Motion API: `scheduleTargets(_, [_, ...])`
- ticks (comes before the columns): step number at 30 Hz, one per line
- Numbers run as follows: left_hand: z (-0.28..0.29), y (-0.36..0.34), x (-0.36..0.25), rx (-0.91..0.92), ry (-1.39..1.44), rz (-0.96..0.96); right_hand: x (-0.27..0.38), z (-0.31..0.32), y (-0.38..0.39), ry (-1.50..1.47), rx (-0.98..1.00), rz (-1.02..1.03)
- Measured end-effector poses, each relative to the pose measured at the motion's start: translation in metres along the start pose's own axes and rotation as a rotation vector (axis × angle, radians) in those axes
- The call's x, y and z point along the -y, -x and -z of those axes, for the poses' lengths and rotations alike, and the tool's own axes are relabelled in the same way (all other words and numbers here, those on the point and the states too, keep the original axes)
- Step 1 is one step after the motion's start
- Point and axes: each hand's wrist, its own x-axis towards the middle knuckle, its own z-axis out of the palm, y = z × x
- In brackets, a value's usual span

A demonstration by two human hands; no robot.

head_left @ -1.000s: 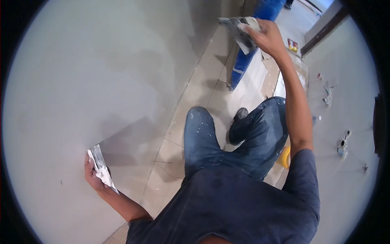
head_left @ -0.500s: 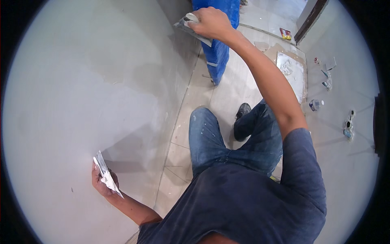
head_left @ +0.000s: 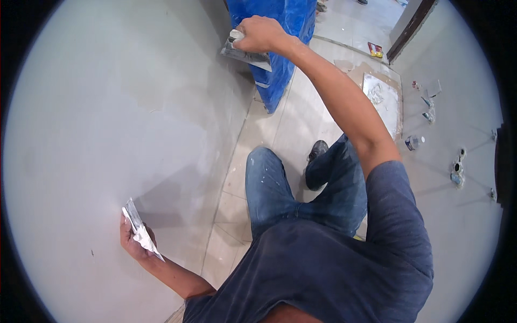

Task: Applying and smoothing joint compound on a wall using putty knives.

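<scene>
My right hand (head_left: 265, 34) reaches forward, fingers closed round a wide putty knife (head_left: 249, 56). Its metal blade lies close to the pale grey wall (head_left: 124, 102) on my left; whether it touches the wall, I cannot tell. Just beyond it hangs a blue plastic sheet (head_left: 277, 86), coming down to a point near the floor. Lower left, my left hand (head_left: 129, 239) grips a second putty knife (head_left: 141, 229) from behind, with white putty (head_left: 143, 238) smeared on its blade. Part of the left fingers is hidden behind that blade.
On the tiled floor (head_left: 237, 196) to the right lies a white board (head_left: 390, 105) with putty on it, over brown cardboard. A plastic bottle (head_left: 413, 142) stands by the right wall (head_left: 458, 113), where pipe fittings (head_left: 458, 168) stick out. A red-and-yellow packet (head_left: 375, 50) lies farther off.
My right hand and its putty knife have shifted left and slightly down, and the blade is turned flatter. More of the blue sheet shows. My left hand has barely moved.
</scene>
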Motion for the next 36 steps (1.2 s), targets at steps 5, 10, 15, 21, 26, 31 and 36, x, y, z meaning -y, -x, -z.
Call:
scheduleTargets(5, [0.014, -0.004, 0.006, 0.031, 0.026, -0.024, -0.011, -0.013, -0.003, -0.069, -0.022, 0.005])
scheduleTargets(10, [0.027, -0.010, 0.008, -0.009, -0.029, -0.047, -0.032, -0.012, 0.020, -0.593, 0.171, -0.091])
scheduleTargets(15, [0.034, -0.011, 0.009, 0.251, 0.120, -0.022, -0.045, -0.019, 0.081, -1.236, 0.317, -0.275])
scheduleTargets(21, [0.068, -0.027, 0.010, 0.356, 0.036, 0.043, -0.074, -0.026, 0.102, -1.278, 0.202, -0.433])
scheduleTargets(26, [0.073, -0.040, 0.023, 0.234, -0.060, -0.054, -0.106, -0.002, 0.101, -1.685, 0.057, -0.553])
scheduleTargets(31, [0.056, -0.069, 0.039, 0.151, -0.224, -0.344, -0.144, 0.047, 0.153, -2.034, -0.555, -0.328])
scheduleTargets(36, [0.103, -0.096, 0.030, 0.402, -0.301, -0.327, -0.176, 0.075, 0.345, -1.707, -1.100, -0.556])
